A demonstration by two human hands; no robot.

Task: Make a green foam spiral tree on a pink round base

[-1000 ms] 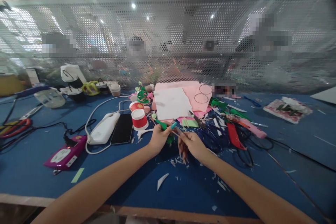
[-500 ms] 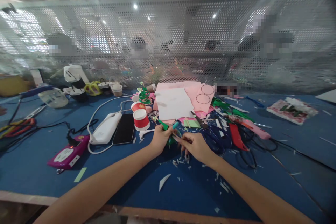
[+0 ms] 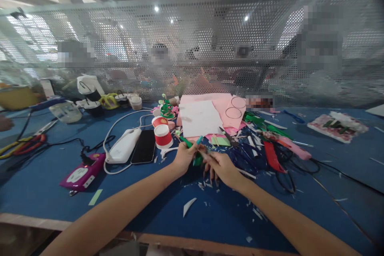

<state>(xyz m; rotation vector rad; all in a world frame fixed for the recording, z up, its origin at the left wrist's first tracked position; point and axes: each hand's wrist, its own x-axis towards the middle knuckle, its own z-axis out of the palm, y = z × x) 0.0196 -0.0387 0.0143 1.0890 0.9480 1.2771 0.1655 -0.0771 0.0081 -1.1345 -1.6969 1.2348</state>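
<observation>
The left hand (image 3: 182, 159) pinches a green strip (image 3: 185, 141), best held steady. The right hand (image 3: 225, 169) curls just beside (its grip unclear).

Bare slim forearms (image 3: 126, 205), bare hands (image 3: 226, 171)

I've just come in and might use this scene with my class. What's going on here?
At a blue table, a person has both hands together. The left hand holds a green piece; the right hand works close against it, its exact grip unclear. Beyond them, white paper lies on pink sheets. A white scrap lies nearer the person, and a red-and-white cup stands to the left.
</observation>
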